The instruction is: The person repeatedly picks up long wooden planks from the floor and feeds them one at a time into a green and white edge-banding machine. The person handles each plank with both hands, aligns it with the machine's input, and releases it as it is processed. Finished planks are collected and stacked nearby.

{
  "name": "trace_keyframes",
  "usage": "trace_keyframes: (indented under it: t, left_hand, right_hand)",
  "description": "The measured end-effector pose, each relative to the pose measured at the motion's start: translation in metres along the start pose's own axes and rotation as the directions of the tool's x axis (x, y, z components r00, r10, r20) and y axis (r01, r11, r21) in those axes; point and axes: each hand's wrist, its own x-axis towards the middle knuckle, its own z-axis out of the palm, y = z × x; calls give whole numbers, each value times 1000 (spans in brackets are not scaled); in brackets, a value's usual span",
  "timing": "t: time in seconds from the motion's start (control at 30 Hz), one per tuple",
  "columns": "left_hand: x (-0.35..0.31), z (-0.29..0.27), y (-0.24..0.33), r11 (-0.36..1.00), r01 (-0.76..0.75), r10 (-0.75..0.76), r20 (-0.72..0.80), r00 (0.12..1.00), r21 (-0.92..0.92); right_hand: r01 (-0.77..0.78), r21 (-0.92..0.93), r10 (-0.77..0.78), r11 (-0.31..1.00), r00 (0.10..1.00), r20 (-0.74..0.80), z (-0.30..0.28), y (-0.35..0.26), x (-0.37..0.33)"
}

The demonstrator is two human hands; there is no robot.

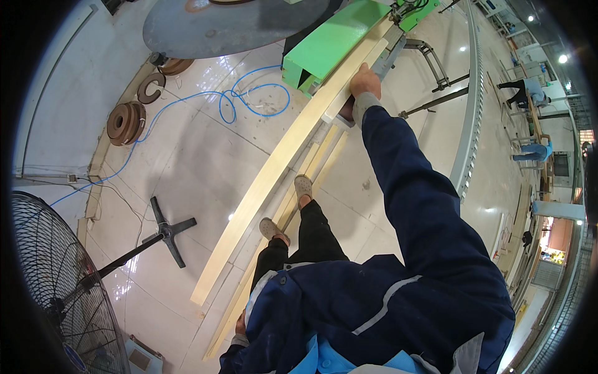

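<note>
A long pale wooden board (256, 187) runs from the lower left up to a green machine (339, 38) at the top. My right arm is stretched forward. The right hand (365, 83) is closed at the board's right edge, beside the machine, with its fingertips partly hidden. Beneath that wrist shows a dark part (347, 113), too covered to name. Low by my hip, only a sliver of my left hand (241, 323) is visible past the jacket. Its fingers are hidden, near more pale wooden strips (225, 325) that lie below the long board.
A large black fan (65, 293) stands at lower left, with a cross-shaped base (167, 232). A blue hose (187, 98) loops over the tiled floor. Brown rolls (126, 123) sit by the wall. A long metal rail (471, 118) is at right; people work farther off.
</note>
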Motion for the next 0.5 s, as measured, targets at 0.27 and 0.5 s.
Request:
trace_keyframes:
  t: [0.27, 0.5]
  left_hand:
    - [2, 0, 2, 999, 33, -33, 30, 999, 0]
    - [4, -4, 3, 999, 46, -46, 51, 998, 6]
  right_hand:
    - [-85, 168, 96, 982, 994, -57, 5, 1, 3]
    - [-131, 156, 137, 979, 990, -26, -3, -5, -5]
